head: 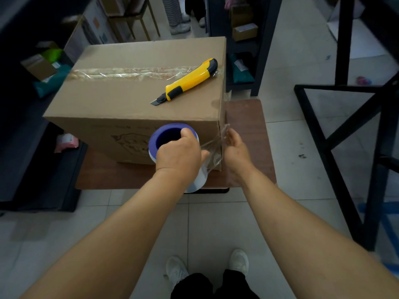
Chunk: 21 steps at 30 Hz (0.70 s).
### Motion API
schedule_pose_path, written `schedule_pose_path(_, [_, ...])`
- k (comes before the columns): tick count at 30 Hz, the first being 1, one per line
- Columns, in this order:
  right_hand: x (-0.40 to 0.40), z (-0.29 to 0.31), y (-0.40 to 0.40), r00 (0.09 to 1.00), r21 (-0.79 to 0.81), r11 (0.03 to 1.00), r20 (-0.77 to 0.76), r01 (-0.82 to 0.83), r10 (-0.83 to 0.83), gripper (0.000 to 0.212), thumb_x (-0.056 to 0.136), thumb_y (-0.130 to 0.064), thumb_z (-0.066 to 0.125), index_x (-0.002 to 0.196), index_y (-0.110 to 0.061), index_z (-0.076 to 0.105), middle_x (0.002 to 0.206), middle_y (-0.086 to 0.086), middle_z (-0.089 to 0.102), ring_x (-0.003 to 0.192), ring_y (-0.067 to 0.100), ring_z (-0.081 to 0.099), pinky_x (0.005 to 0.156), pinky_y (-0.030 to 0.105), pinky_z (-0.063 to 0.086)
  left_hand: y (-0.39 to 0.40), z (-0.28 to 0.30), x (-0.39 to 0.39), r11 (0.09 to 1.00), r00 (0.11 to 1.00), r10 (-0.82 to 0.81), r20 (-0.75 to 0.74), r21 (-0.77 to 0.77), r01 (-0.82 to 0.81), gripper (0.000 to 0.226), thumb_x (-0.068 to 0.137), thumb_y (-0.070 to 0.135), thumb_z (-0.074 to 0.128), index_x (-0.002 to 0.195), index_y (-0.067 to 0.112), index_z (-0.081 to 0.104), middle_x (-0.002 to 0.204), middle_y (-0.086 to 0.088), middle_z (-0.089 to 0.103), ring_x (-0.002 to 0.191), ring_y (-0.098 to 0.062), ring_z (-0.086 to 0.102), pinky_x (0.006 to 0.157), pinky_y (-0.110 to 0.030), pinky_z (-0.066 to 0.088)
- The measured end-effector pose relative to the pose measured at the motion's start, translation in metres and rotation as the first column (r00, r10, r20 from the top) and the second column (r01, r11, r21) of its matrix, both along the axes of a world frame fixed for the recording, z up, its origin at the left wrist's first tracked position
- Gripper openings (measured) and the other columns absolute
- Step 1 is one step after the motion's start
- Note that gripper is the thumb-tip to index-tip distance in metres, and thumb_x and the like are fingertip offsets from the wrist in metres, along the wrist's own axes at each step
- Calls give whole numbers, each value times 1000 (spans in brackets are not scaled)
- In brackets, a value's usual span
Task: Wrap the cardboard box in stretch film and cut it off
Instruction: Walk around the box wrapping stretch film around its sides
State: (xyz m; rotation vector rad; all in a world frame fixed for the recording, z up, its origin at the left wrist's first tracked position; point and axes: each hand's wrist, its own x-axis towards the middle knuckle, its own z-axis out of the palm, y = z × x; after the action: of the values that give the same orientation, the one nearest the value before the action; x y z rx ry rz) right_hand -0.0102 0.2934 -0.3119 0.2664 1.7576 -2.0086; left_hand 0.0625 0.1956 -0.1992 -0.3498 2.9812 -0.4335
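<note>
Both hands (179, 152) (236, 148), film roll (172, 137) at box corner (221, 126)

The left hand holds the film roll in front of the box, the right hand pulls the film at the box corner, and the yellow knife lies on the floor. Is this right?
Not quite. The head view shows the yellow knife lying on top of the box, not on the floor. The rest holds: the left hand grips the film roll in front of the box, and the right hand pulls the film at the box corner.

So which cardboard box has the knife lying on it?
The big cardboard box on the brown table, by both hands: the yellow utility knife lies on its top. The small boxes on the shelves behind carry none.
</note>
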Motion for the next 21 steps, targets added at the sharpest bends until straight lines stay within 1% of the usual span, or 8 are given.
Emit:
schedule_pose_path(3, [16, 2, -4, 987, 15, 992, 98, 127, -128, 40, 95, -12, 49, 135, -17, 46, 118, 0, 63, 103, 19, 62, 88, 38, 54, -1, -1, 0, 999, 1000, 5, -6, 38, -4, 53, 92, 57, 46, 107, 6, 40, 62, -2, 40, 52, -19, 44, 36, -25, 23])
schedule_pose_path(4, [22, -1, -8, 977, 49, 988, 149, 149, -155, 38, 95, -14, 48, 132, -13, 46, 118, 2, 62, 102, 20, 60, 89, 37, 52, -2, -1, 0, 998, 1000, 3, -9, 55, -2, 53, 91, 57, 47, 107, 6, 40, 64, -2, 42, 54, -19, 48, 38, -26, 27])
schedule_pose_path(7, [49, -14, -21, 924, 28, 991, 359, 129, -130, 46, 94, -35, 48, 132, -9, 50, 125, 10, 62, 110, 26, 60, 97, 42, 48, -3, 1, 0, 997, 1000, -16, -2, 71, 16, 56, 92, 56, 47, 113, 4, 41, 70, -4, 47, 68, -24, 64, 48, -29, 38])
schedule_pose_path(10, [64, -20, -36, 855, -40, 982, 499, 183, -139, 50, 95, -46, 45, 127, -9, 57, 120, 11, 66, 108, 29, 63, 100, 48, 48, -4, 4, -1, 996, 999, -37, 23, 80, 35, 61, 93, 56, 45, 118, 1, 41, 64, -3, 41, 63, -22, 57, 50, -29, 40])
schedule_pose_path(12, [69, -22, -44, 821, -35, 968, 538, 249, -192, 51, 96, -46, 44, 129, -10, 56, 125, 11, 64, 112, 29, 61, 100, 46, 48, -6, 6, -1, 994, 998, -49, 43, 104, 44, 61, 92, 56, 46, 118, 1, 41, 59, -3, 34, 59, -20, 49, 47, -29, 38])
schedule_pose_path(14, [74, -22, -50, 803, -42, 958, 557, 283, -213, 50, 95, -45, 45, 132, -12, 54, 133, 10, 59, 119, 29, 57, 104, 45, 46, -9, 10, -2, 987, 997, -49, 65, 157, 38, 58, 91, 56, 48, 113, 2, 42, 60, -4, 36, 60, -21, 48, 45, -29, 35])
schedule_pose_path(18, [82, -22, -56, 781, -124, 927, 584, 355, -221, 49, 90, -48, 52, 126, -16, 61, 131, 6, 61, 118, 25, 57, 102, 44, 47, -17, 22, -3, 957, 987, -93, 131, 286, 52, 58, 89, 55, 54, 113, 2, 45, 79, -6, 47, 74, -24, 56, 60, -32, 45])
schedule_pose_path(21, [85, -21, -59, 770, -152, 902, 589, 405, -246, 49, 84, -50, 59, 122, -19, 62, 124, 3, 63, 114, 26, 59, 100, 44, 49, -29, 30, -1, 940, 949, -242, 200, 291, 179, 55, 83, 56, 61, 101, 5, 53, 75, -1, 51, 78, -24, 60, 65, -34, 50])
